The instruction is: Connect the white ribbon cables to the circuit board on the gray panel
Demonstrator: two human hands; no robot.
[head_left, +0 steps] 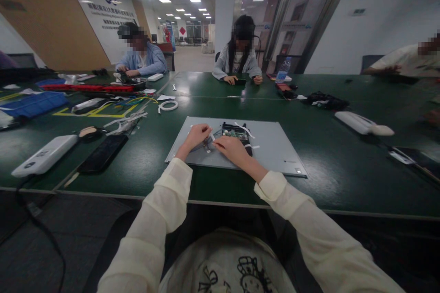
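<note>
A flat grey panel (275,151) lies on the green table in front of me. On it sits a black housing with a green circuit board (235,132), crossed by white tape strips. Thin grey cables (206,144) bunch up left of the board. Over these cables my left hand (198,135) is closed in a pinch; what its fingertips hold is too small to make out. My right hand (231,149) reaches in from the right with thumb and finger pressed together. A small whitish strip (212,137) shows at its fingertips, between the two hands.
A white power strip (46,154) and a black phone (103,153) lie to the left. Beyond are loose cables (129,121), a white tape roll (168,105) and a blue tray (36,104). Another white device (357,122) lies right. Several people sit around the table.
</note>
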